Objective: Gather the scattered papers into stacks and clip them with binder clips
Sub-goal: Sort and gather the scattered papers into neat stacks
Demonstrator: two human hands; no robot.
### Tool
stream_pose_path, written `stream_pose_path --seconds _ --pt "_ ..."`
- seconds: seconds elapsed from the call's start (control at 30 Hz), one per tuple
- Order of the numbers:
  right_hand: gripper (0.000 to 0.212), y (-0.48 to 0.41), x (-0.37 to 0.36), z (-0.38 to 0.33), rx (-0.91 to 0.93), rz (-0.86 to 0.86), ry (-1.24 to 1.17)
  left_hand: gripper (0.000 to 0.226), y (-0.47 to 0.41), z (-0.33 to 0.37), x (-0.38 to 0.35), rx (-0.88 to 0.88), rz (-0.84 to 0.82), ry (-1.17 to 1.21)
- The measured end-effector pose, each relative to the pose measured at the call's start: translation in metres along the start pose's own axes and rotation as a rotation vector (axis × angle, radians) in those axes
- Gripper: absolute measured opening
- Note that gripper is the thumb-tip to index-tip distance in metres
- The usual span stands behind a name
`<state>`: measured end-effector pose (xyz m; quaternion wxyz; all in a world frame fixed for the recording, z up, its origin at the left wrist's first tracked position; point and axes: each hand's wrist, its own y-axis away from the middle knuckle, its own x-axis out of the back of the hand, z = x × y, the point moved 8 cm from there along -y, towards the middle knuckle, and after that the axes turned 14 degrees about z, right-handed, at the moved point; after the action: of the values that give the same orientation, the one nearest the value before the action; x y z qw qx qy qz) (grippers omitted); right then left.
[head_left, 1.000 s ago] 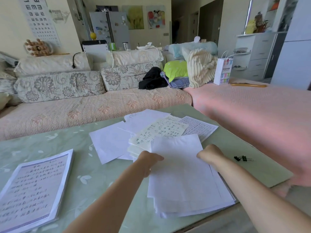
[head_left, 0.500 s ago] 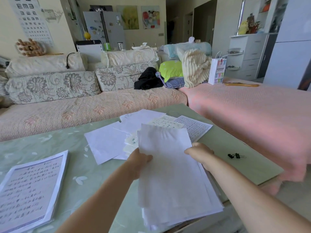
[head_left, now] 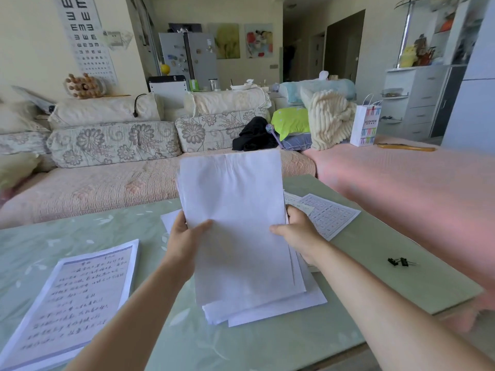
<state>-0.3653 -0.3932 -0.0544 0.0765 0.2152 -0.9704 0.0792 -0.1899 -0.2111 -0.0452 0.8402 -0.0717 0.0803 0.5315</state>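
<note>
Whereas half a second ago the stack of papers (head_left: pixel 235 204) leaned low over the table (head_left: pixel 375 274), it now stands nearly upright, its top edge lifted in front of the sofa (head_left: pixel 101 188), and both thumbs have come round onto its front face. The left hand (head_left: pixel 184 236) grips the stack's left edge, thumb across the front and fingers curled behind. The right hand (head_left: pixel 297 231) grips the right edge the same way, so the stack sits between the two hands. More of it rises above them than hangs below. Its facing side is blank white, and the sheets are uneven, fanned into staggered corners at the bottom. Whether those corners touch the tabletop cannot be told. Two black binder clips (head_left: pixel 399 261) lie on the table, well apart from the right hand.
</note>
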Motion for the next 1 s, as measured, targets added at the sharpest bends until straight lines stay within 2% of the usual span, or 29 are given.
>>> stream_pose_path --seconds 0.1,0.17,0.27,0.43,0.67,0.8,0.9,1.0 --pt "0.035 0.006 -0.019 -0.032 0.16 0.018 -0.003 0.038 -0.006 0.03 0.019 -0.106 0.06 0.011" --pt "0.035 0.008 -0.033 -0.042 0.2 0.016 -0.016 0.035 -0.008 0.04 0.031 -0.163 0.107 0.014" --pt "0.033 0.009 -0.053 -0.039 0.162 -0.009 -0.02 0.037 -0.007 0.035 0.045 -0.189 0.14 -0.033" --pt "0.043 0.01 -0.063 -0.021 0.062 -0.001 0.01 0.039 -0.004 0.012 0.059 -0.213 0.144 -0.172" --pt "0.033 0.011 -0.085 -0.033 0.079 0.056 0.044 0.025 -0.025 0.026 0.063 -0.23 0.206 -0.285" --pt "0.032 0.014 -0.122 -0.043 0.052 0.009 0.059 0.021 -0.046 0.044 0.105 -0.186 0.211 -0.4" --pt "0.035 0.024 -0.167 -0.038 -0.037 -0.084 0.067 0.025 -0.058 0.039 0.15 -0.056 0.138 -0.557" --pt "0.036 0.037 -0.217 -0.031 -0.146 -0.167 0.066 0.027 -0.065 0.034 0.206 0.04 0.151 -0.65"
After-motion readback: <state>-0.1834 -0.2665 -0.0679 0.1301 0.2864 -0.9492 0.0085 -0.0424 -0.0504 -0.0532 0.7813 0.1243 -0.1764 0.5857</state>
